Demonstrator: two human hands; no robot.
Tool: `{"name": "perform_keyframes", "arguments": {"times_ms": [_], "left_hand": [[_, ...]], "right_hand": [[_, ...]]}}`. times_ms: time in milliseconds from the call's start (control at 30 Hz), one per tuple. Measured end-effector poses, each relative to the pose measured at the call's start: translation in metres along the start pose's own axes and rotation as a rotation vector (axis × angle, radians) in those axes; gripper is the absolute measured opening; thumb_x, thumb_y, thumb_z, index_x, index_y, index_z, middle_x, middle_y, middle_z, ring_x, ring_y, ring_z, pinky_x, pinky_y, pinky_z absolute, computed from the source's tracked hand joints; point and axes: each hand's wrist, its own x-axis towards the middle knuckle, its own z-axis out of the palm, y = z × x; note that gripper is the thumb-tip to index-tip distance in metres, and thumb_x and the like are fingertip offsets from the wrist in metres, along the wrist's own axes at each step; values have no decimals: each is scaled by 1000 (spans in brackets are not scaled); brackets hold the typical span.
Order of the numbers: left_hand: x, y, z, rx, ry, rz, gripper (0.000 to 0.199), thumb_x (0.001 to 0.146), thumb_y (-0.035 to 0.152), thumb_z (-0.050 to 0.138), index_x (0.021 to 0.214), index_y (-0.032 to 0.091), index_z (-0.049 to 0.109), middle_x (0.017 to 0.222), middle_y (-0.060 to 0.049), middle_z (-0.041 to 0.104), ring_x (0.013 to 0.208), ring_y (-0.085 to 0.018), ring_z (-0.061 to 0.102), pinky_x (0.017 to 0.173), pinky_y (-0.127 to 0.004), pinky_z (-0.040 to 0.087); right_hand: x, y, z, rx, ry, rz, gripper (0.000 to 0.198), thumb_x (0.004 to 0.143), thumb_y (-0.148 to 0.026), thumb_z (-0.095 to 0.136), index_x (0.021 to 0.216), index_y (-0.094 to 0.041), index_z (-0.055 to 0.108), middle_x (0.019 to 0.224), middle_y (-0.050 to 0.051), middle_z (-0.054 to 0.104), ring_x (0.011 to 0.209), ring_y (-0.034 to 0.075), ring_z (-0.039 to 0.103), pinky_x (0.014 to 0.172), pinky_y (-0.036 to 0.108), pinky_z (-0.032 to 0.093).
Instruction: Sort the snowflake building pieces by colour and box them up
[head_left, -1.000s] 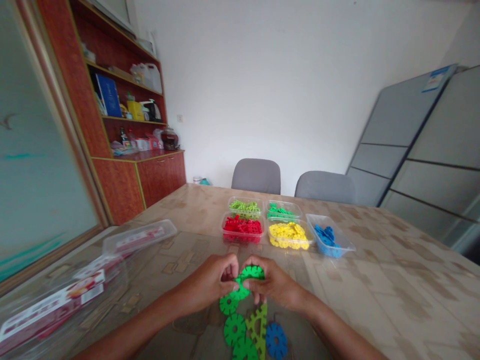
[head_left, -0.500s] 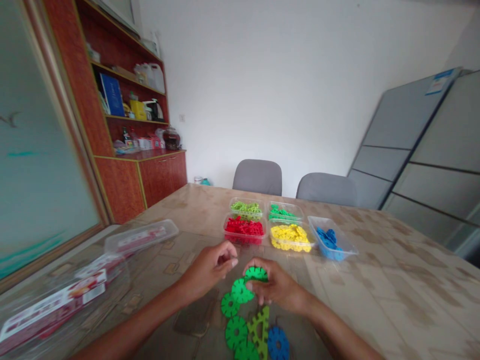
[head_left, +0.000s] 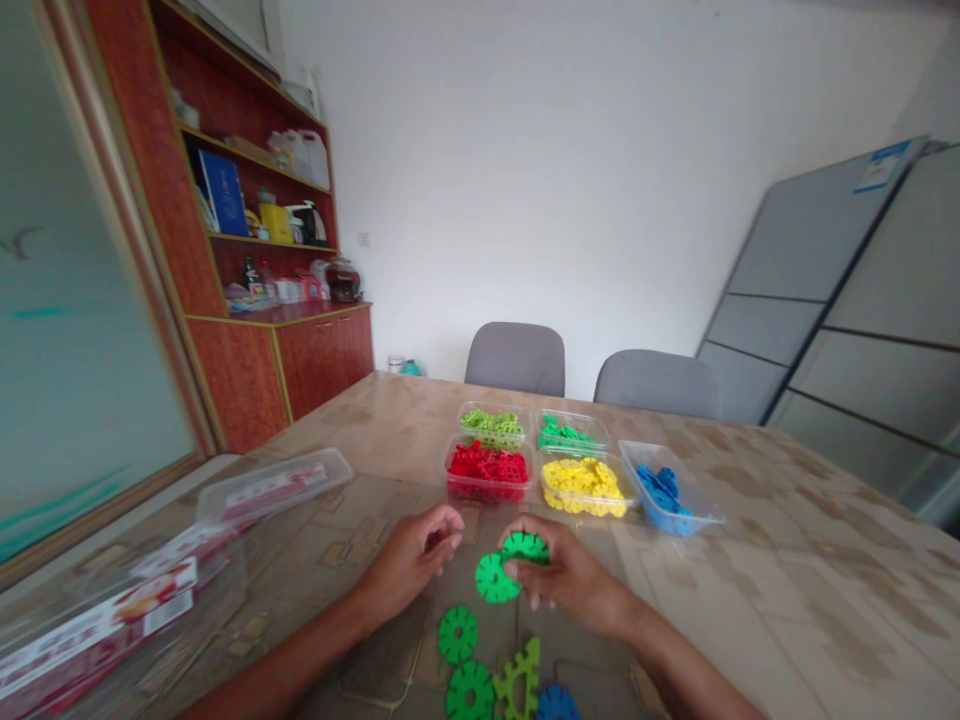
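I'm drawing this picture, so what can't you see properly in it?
In the head view:
Upper green disc: partly covered by the right hand.
Blue disc: its lower part is cut off by the bottom edge.
Blue-and-white sticker: any writing is too small and blurred.

I count two hands: one left hand and one right hand. I make it four green notched discs, two at the right hand and two on the counter, plus one lime toothed piece and one blue notched disc at the near edge. Farther off I have five clear plastic tubs; their pieces overlap too much for me to number. Past the far edge I get two grey chairs.
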Motion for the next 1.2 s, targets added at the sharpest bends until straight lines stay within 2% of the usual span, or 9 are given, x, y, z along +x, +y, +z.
{"name": "perform_keyframes", "arguments": {"times_ms": [167, 333, 400, 467, 600, 833, 933, 1067, 1200], "left_hand": [[0, -5, 2, 44, -14, -9, 13, 85, 29, 46, 83, 18, 53, 64, 4, 52, 57, -12, 50, 53, -20, 38], [-2, -3, 1, 179, -32, 4, 12, 84, 24, 46, 82, 18, 55, 64, 4, 50, 60, -12, 48, 56, -21, 34], [-2, 0, 0, 215, -29, -1, 12, 84, 23, 46, 82, 18, 56, 65, 4, 51, 60, -12, 48, 57, -21, 33], [-1, 1, 1, 237, -24, -10, 11, 84, 21, 46, 81, 18, 56, 65, 4, 51, 61, -12, 48, 58, -21, 32], [-2, 0, 1, 264, -24, -28, 11, 82, 19, 46, 79, 18, 56, 66, 4, 53, 62, -12, 49, 58, -20, 33], [-2, 3, 1, 285, -43, -35, 13, 84, 20, 46, 79, 19, 58, 68, 3, 57, 64, -13, 52, 60, -20, 35], [0, 7, 0, 307, -64, -37, 14, 84, 21, 46, 81, 19, 60, 71, 2, 59, 67, -14, 53, 62, -22, 36], [-1, 20, -12, 276, -231, -16, 12, 82, 22, 50, 83, 18, 61, 76, 1, 59, 70, -14, 54, 62, -22, 37], [-12, 46, -29, 279, -468, -8, 22, 74, 27, 68, 95, 21, 62, 86, 2, 57, 78, -15, 54, 66, -21, 39]], "right_hand": [[16, -3, -42, -111, 239, 14, 28, 73, -41, 64, 88, -19, 57, 50, -8, 52, 40, 9, 49, 37, 17, 32], [42, 9, -120, -191, 522, 63, 23, 77, -33, 66, 91, -17, 59, 43, -9, 49, 38, 9, 43, 39, 19, 33], [55, 15, -152, -209, 611, 99, 19, 83, -32, 63, 93, -16, 60, 54, -6, 55, 44, 9, 49, 43, 20, 40], [71, 20, -177, -216, 655, 139, 21, 91, -33, 57, 101, -14, 60, 80, 0, 63, 62, 11, 59, 56, 25, 51], [99, 29, -202, -213, 660, 205, 29, 92, -31, 56, 117, -16, 56, 115, 7, 60, 93, 20, 62, 78, 39, 54], [99, 34, -202, -278, 625, 189, 26, 92, -31, 55, 115, -17, 57, 116, 7, 60, 95, 20, 61, 80, 39, 53], [81, 25, -189, -297, 596, 147, 17, 90, -27, 57, 102, -15, 61, 98, 4, 65, 81, 16, 63, 73, 34, 53], [46, 8, -148, -250, 470, 73, 14, 83, -29, 61, 90, -17, 62, 71, -1, 65, 62, 14, 62, 61, 27, 51], [-4, 1, -85, -212, 257, 23, 18, 79, -34, 62, 90, -20, 64, 75, -1, 65, 59, 14, 62, 58, 27, 51]]}}
